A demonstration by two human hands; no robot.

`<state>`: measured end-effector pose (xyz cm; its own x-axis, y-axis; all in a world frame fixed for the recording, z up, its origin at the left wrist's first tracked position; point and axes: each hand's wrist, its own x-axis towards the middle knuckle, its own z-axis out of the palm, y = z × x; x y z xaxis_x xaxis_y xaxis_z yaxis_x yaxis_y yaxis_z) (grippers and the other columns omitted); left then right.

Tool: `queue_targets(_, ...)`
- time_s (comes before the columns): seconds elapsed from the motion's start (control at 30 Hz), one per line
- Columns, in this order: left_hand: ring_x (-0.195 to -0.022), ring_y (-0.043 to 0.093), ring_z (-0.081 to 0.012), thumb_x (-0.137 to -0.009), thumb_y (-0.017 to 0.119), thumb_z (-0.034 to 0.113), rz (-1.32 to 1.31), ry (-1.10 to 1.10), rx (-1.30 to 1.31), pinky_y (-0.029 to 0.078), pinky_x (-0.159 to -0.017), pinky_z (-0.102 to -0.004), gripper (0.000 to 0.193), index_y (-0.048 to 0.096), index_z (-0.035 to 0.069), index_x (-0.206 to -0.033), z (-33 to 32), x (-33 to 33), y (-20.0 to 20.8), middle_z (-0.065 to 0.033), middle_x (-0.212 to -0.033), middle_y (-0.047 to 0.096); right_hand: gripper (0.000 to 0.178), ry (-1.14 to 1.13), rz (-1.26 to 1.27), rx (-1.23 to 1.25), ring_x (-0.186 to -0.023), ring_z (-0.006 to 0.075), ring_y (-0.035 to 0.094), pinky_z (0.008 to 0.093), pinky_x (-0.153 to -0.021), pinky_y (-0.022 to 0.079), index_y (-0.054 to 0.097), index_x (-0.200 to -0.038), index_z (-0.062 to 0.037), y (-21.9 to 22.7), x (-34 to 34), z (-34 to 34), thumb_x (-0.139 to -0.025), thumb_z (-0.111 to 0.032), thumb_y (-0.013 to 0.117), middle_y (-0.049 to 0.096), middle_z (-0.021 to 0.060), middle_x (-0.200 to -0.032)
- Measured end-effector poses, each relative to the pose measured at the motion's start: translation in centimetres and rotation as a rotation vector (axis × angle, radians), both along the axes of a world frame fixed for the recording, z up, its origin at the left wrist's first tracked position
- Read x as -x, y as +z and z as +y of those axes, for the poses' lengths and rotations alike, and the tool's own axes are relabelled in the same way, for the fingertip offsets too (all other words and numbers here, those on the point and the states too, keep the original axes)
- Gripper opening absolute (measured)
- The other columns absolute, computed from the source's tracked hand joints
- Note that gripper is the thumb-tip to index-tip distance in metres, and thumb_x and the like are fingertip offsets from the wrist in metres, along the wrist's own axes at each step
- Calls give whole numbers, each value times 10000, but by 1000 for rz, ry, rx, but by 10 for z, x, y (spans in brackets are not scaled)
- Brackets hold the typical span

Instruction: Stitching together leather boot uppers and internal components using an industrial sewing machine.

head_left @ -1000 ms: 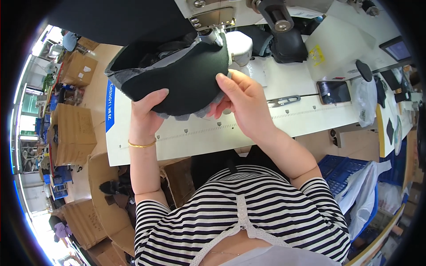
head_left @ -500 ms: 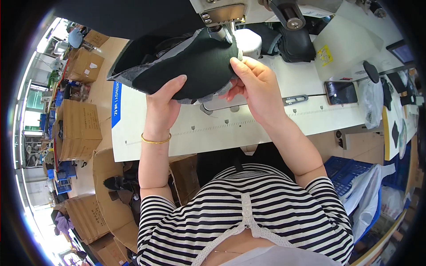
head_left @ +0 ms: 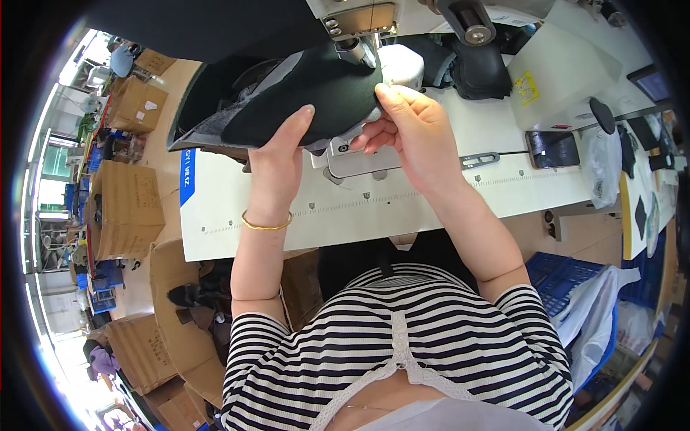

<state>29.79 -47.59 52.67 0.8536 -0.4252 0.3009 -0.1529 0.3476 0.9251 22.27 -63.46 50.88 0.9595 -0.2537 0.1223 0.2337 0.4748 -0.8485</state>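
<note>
One cloth (head_left: 309, 100), dark with a grey edge, is held raised over the far left part of the table (head_left: 345, 219), partly past its left edge; its far right corner is set at the foot (head_left: 370, 56) of the machine (head_left: 359, 18). Whether it is pinned there cannot be told. By the left hand (head_left: 278, 158) it is gripped at its near edge, thumb flat on top, the fingers hidden, presumably beneath. By the right hand (head_left: 420, 129) the near right edge is pinched between thumb and forefinger, the other fingers curled below.

Lightness and softness are suggested by the way it curves, though some body is probably given by its layers. The surface looks matt, so slipping seems unlikely; the grey edge looks uneven and may be easily stretched. A hold is best taken along the edge, with the broad face supported from below and fingertips placed clear of the foot. Farther right, a phone (head_left: 552, 149) is laid on the table, well apart from the cloth.
</note>
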Motion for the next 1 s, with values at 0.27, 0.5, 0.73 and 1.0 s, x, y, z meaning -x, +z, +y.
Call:
queue_targets(0.27,-869,606,-110,-870,576,-2,-89,145,-30,496,-807,-251,173,628,-48,-1028,-19,9,-9,-61,-993,646,258,-14,1,-53,-647,203,667,242,-541,511,604,-878,5,-4,0,-2,-969,-208,488,650,102,-752)
queue_targets(0.5,-816,588,-84,-912,548,47,-208,277,-46,484,-739,-230,144,621,-50,-991,-36,21,-13,-37,-949,641,283,-15,5,-6,-615,179,666,215,-529,502,578,-822,7,-6,-1,-2,-963,-225,498,627,83,-710)
queue_targets(0.73,-715,536,-35,-954,514,143,-66,225,59,454,-596,-194,169,585,-8,-924,-57,38,-11,13,-845,587,256,-22,-16,-87,-640,176,662,236,-539,506,591,-830,-2,-7,-2,-1,-964,-197,494,626,80,-733)
queue_targets(1.0,-720,551,-53,-973,501,265,262,225,1,448,-603,-203,275,601,9,-970,-79,44,-25,0,-883,612,255,-64,0,-98,-609,126,619,229,-551,486,597,-814,-2,-5,-1,0,-956,-194,509,625,63,-726)
